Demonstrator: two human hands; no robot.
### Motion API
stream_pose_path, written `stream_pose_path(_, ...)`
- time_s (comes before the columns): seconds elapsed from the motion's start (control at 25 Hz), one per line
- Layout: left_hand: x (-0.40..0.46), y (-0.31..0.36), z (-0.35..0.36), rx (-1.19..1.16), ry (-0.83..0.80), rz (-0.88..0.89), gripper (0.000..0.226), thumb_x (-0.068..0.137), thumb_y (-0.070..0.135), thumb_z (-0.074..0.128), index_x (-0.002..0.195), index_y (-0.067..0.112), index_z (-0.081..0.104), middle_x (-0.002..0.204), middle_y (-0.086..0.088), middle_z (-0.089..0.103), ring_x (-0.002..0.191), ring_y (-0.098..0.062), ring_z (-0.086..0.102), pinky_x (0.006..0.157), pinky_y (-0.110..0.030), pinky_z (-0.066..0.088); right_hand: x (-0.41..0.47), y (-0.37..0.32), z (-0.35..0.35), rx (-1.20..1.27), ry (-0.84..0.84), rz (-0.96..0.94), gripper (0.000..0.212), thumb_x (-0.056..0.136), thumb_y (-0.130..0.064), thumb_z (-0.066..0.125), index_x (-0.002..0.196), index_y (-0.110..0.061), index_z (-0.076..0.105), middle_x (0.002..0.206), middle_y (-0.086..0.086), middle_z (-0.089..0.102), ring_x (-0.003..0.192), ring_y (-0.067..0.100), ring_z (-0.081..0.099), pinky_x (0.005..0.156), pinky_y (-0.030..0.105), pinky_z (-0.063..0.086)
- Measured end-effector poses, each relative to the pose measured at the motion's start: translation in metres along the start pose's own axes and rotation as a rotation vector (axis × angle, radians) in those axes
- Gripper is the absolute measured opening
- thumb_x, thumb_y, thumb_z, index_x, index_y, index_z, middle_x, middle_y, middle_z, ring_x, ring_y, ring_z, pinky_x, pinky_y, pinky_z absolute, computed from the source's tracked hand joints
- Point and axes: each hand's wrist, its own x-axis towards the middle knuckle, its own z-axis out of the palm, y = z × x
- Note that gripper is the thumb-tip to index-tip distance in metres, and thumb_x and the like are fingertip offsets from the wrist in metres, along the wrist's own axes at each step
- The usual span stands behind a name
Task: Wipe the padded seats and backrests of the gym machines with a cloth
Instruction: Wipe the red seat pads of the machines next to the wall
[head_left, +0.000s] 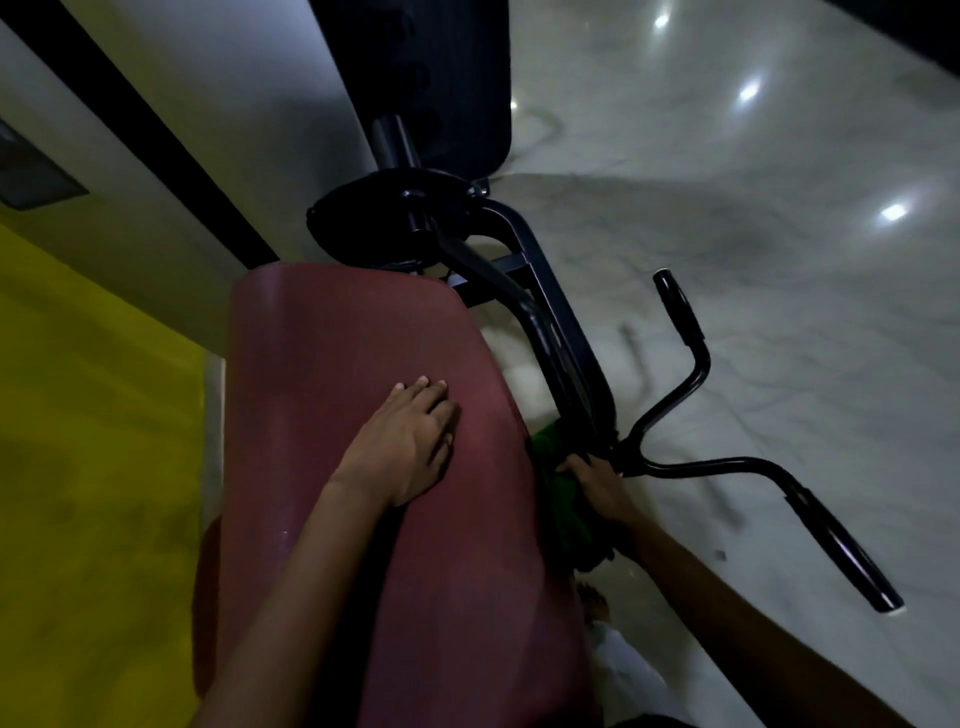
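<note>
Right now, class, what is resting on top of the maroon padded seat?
The left hand lies flat on the maroon padded seat. The green cloth, held by the right hand, is at its right edge, partly hidden.

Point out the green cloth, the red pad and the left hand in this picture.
green cloth (563, 496): head view, on the visible fold beside the pad's right edge.
red pad (332, 343): head view, on its bare upper surface.
left hand (408, 447): head view, on the back of the hand.

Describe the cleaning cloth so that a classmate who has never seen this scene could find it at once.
Start at the big maroon pad. Along its right edge, beside the black machine frame, the right hand grips the green cloth. It is the only green thing there.
</note>
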Motion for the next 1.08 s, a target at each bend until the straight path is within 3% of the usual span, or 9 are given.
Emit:
stream_pose_path(0.24, -0.008, -0.012, -0.002, 0.063, -0.081, 0.159, 0.048, 0.1, 0.032, 0.035, 0.146, 0.016, 0.034, 0.157, -0.005, 0.022, 0.146, -0.023, 0.012, 0.118, -0.037, 0.003, 0.028, -0.037, 0.015, 0.097, 0.065, -0.01, 0.029, 0.093, -0.013, 0.049, 0.064, -0.013, 0.053, 0.067, 0.006, 0.05, 0.062, 0.017, 0.047, 0.056, 0.028, 0.036)
stream_pose_path(0.44, -0.014, -0.016, 0.0, 0.054, -0.078, 0.259, 0.049, 0.101, 0.03, 0.038, 0.146, 0.013, 0.033, 0.156, -0.006, 0.024, 0.146, -0.023, 0.014, 0.118, -0.038, 0.004, -0.018, 0.014, 0.007, 0.165, 0.123, 0.095, 0.021, 0.091, -0.016, 0.052, 0.07, -0.011, 0.055, 0.073, 0.012, 0.05, 0.06, 0.021, 0.044, 0.058, 0.03, 0.035)
stream_pose_path(0.68, -0.024, -0.004, 0.006, -0.021, -0.122, 0.4, 0.047, 0.099, 0.026, 0.045, 0.143, 0.009, 0.039, 0.153, -0.008, 0.031, 0.145, -0.022, 0.02, 0.115, -0.028, 0.003, -0.038, 0.027, 0.006, 0.108, 0.137, 0.074, 0.025, 0.093, -0.014, 0.048, 0.07, -0.012, 0.054, 0.07, 0.01, 0.049, 0.057, 0.018, 0.044, 0.053, 0.026, 0.035)
stream_pose_path(0.88, -0.031, 0.007, 0.008, 0.021, -0.143, 0.427, 0.059, 0.09, 0.038, 0.034, 0.139, 0.007, 0.045, 0.148, -0.012, 0.039, 0.138, -0.028, 0.035, 0.114, -0.031, 0.022, -0.031, 0.008, 0.011, 0.107, 0.134, 0.019, 0.029, 0.094, -0.016, 0.048, 0.065, -0.014, 0.052, 0.065, 0.008, 0.047, 0.055, 0.016, 0.042, 0.052, 0.025, 0.035)
stream_pose_path(1.0, -0.038, 0.01, 0.009, 0.034, -0.148, 0.419, 0.063, 0.088, 0.04, 0.031, 0.139, 0.008, 0.045, 0.148, -0.012, 0.039, 0.138, -0.027, 0.034, 0.114, -0.032, 0.023, -0.067, 0.034, 0.001, 0.051, 0.152, 0.055, 0.029, 0.095, -0.014, 0.048, 0.066, -0.014, 0.054, 0.068, 0.006, 0.052, 0.057, 0.013, 0.045, 0.047, 0.015, 0.036)
stream_pose_path(1.08, -0.04, 0.01, 0.013, 0.037, -0.155, 0.399, 0.057, 0.094, 0.039, 0.034, 0.142, 0.01, 0.04, 0.151, -0.01, 0.035, 0.141, -0.024, 0.029, 0.117, -0.032, 0.021, -0.086, 0.052, -0.001, 0.058, 0.134, 0.115, 0.03, 0.094, -0.016, 0.049, 0.065, -0.015, 0.056, 0.069, 0.006, 0.055, 0.057, 0.014, 0.048, 0.047, 0.016, 0.036)
